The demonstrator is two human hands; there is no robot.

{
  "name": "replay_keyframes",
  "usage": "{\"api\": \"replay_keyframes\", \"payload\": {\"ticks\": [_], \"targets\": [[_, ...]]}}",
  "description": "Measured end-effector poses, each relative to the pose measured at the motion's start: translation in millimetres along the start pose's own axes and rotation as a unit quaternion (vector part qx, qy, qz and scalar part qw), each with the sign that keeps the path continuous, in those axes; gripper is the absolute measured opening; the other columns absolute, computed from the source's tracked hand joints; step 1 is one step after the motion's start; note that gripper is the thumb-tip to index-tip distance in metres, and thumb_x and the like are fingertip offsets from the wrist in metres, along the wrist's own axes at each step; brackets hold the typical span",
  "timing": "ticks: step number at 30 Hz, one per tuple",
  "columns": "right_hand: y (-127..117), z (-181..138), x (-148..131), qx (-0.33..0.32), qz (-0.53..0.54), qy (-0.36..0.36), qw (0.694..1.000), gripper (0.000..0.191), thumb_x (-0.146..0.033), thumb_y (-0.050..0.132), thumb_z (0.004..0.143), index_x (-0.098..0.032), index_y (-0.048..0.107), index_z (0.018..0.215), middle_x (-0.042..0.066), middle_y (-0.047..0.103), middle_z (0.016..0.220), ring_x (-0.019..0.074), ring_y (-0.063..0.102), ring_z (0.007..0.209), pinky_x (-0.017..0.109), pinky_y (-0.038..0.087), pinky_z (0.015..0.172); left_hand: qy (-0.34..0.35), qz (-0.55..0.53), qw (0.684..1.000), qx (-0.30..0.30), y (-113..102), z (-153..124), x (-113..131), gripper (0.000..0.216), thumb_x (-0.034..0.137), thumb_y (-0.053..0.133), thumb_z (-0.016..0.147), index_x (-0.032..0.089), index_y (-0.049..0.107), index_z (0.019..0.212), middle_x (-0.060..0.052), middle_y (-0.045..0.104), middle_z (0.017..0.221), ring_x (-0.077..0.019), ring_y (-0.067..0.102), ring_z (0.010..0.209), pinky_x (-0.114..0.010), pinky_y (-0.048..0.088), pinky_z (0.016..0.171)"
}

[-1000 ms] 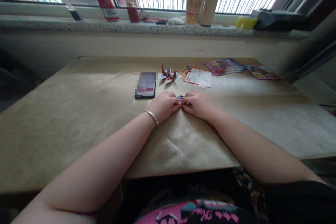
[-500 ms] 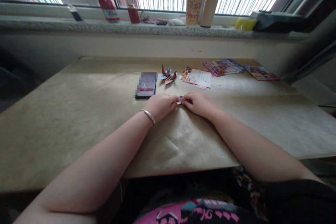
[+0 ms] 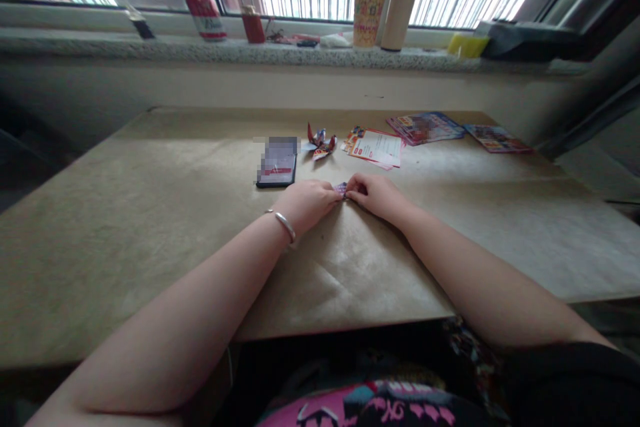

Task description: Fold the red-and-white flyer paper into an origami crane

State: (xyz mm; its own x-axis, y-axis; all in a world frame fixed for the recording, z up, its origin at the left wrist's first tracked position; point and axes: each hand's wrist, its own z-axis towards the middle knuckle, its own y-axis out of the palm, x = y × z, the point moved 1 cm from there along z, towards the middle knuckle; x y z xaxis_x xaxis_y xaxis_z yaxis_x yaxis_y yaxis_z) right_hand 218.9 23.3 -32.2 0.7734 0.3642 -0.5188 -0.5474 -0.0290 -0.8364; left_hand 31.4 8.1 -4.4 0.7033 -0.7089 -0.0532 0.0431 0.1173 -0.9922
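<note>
A small piece of folded paper (image 3: pixel 341 189), purple and white on the side that shows, lies on the table between my hands. My left hand (image 3: pixel 311 201) is closed on its left end, fingers pressed down flat against it. From the right, my right hand (image 3: pixel 374 193) pinches the other end between thumb and fingertips. Most of the paper is hidden under the fingers, so its full shape cannot be made out. Just beyond stand folded paper figures (image 3: pixel 321 143) in red, white and blue, their points sticking up.
A phone (image 3: pixel 278 161) lies left of the paper figures. Printed cards (image 3: pixel 377 147) are spread to the right, with a colourful pile (image 3: pixel 425 128) and another stack (image 3: pixel 497 138) farther along. On the windowsill (image 3: pixel 300 53) stand a can (image 3: pixel 205 15), a patterned cup (image 3: pixel 369 17) and other items.
The folded paper now shows more of its purple patterned face between my fingers. Both hands stay in nearly the same place, with only slight finger movement.
</note>
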Motion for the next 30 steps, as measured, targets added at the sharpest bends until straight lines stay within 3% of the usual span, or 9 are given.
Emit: {"api": "replay_keyframes", "payload": {"ticks": [7,13,24,30], "targets": [[-0.8,-2.3,5.8,0.009,0.041,-0.022,0.999,0.007,-0.022,0.062,0.080,-0.017,0.066,0.083,-0.001,0.063,0.071,0.0108,0.053,0.064,0.022,0.038,0.062,0.007,-0.015,1.000,0.002,7.7,2.8,-2.0,0.029,0.026,0.046,0.095,0.021,0.073,0.104,-0.007,0.069,0.095,-0.0183,0.064,0.082,-0.027,0.046,0.070],[-0.7,-2.9,6.0,0.009,0.064,-0.001,0.998,0.010,-0.020,0.059,0.080,-0.016,0.066,0.086,-0.001,0.063,0.071,0.0115,0.054,0.065,0.023,0.039,0.063,0.004,-0.021,1.000,0.016,11.2,2.6,-3.6,0.027,0.026,0.048,0.095,0.022,0.073,0.103,-0.007,0.069,0.096,-0.0174,0.064,0.083,-0.027,0.046,0.071],[-2.0,-1.0,0.1,0.000,0.000,-0.007,1.000,0.016,-0.016,0.056,0.078,-0.018,0.069,0.087,0.001,0.065,0.073,0.0124,0.054,0.065,0.023,0.038,0.062,-0.001,-0.004,1.000,0.015,9.9,4.5,-0.1,0.027,0.025,0.047,0.094,0.021,0.073,0.101,-0.007,0.067,0.095,-0.0184,0.062,0.085,-0.028,0.047,0.073],[-3.1,-1.7,-1.6,0.005,-0.051,-0.045,0.998,0.019,-0.017,0.053,0.080,-0.019,0.071,0.087,0.004,0.067,0.080,0.0145,0.057,0.070,0.024,0.041,0.066,0.001,-0.004,1.000,0.016,9.3,4.1,0.6,0.029,0.026,0.045,0.094,0.021,0.073,0.100,-0.007,0.067,0.094,-0.0181,0.061,0.084,-0.028,0.047,0.074]]}}
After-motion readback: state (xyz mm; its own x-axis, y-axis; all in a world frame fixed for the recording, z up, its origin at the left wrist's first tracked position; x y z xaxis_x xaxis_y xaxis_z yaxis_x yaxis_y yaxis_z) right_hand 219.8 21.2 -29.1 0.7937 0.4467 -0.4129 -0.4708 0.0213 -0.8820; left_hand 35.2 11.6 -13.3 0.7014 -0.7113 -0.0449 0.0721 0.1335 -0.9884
